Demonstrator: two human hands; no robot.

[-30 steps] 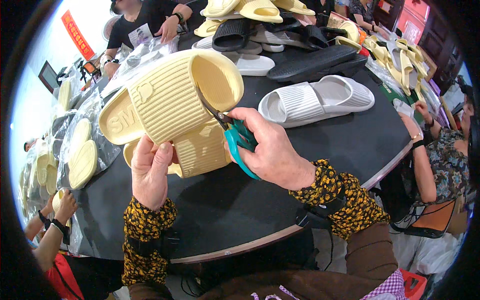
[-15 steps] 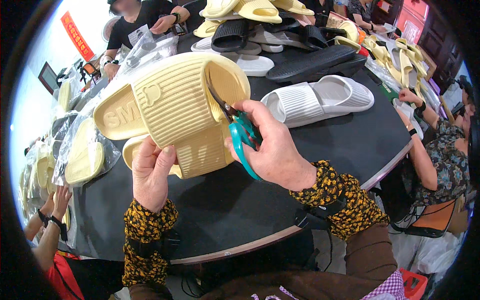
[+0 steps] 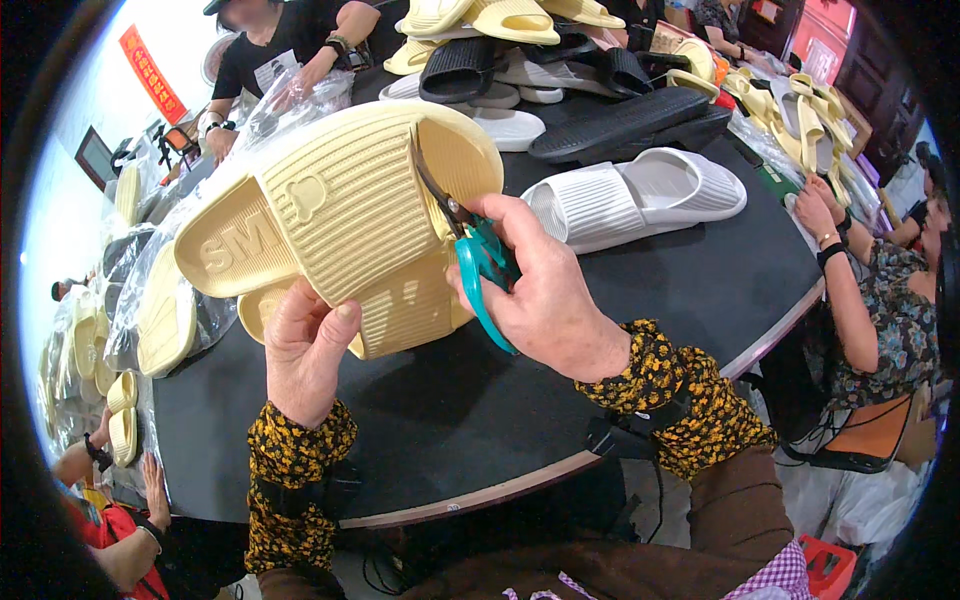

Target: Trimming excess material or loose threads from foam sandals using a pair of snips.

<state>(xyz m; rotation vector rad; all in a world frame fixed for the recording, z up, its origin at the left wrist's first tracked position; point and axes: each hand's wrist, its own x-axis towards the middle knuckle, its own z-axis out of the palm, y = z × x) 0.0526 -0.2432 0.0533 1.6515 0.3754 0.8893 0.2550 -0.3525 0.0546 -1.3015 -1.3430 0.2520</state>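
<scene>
My left hand [image 3: 308,352] grips a pair of pale yellow ribbed slippers from below, thumb in front and fingers behind. The upper slipper [image 3: 345,205] has a raised bear-shaped mark on its strap and is tilted towards me. Under it, the second slipper [image 3: 405,312] shows only in part. In my right hand [image 3: 560,295] is a pair of scissors [image 3: 478,262] with teal handles. Their dark blades lie along the right edge of the upper slipper's strap; the blades look close together. Whether the tips touch the strap I cannot tell.
White slippers [image 3: 640,200] lie just right of my hands on the black table [image 3: 480,440]. Beyond are black slippers [image 3: 620,125] and a heap of mixed ones. Bagged yellow slippers [image 3: 165,320] line the left. Co-workers sit across and on both sides.
The yellow slippers have turned slightly, their left end moving left and down. The scissors stay at the strap edge. Hands of co-workers on the left and right have shifted.
</scene>
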